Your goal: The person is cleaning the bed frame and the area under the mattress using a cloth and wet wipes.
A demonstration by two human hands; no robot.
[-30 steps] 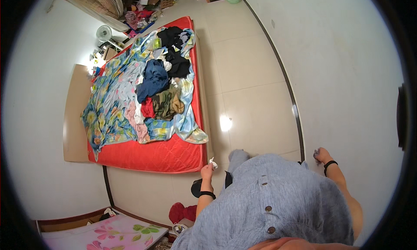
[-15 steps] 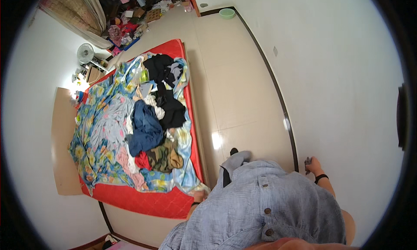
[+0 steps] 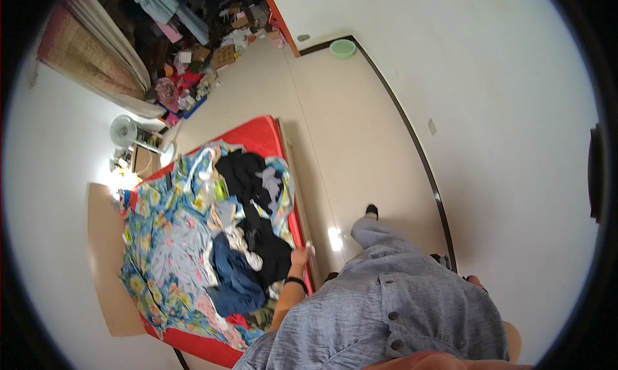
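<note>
My left hand [image 3: 299, 257] is beside the bed's near edge, closed, with a small white thing [image 3: 310, 246] at its fingertips too blurred to name. Close to it, black clothing [image 3: 269, 248] and navy clothing [image 3: 235, 277] lie heaped on a blue flowered sheet [image 3: 145, 241]. My right hand [image 3: 475, 281] is low by the right wall, largely hidden behind my grey shirt. A dark grey bunched cloth [image 3: 442, 260] shows just left of it; the grip itself is hidden.
The red mattress [image 3: 254, 138] fills the left. A fan [image 3: 123, 132] stands beyond it. Boxes and clutter [image 3: 193, 64] lie past the curtain [image 3: 96, 55]. A green basin [image 3: 343, 48] sits at the far wall. Tiled floor [image 3: 360, 145] runs between bed and right wall.
My left hand has moved forward along the bed's edge. My right hand has drawn back behind my shirt. The view has shifted forward and a foot now shows further ahead.
</note>
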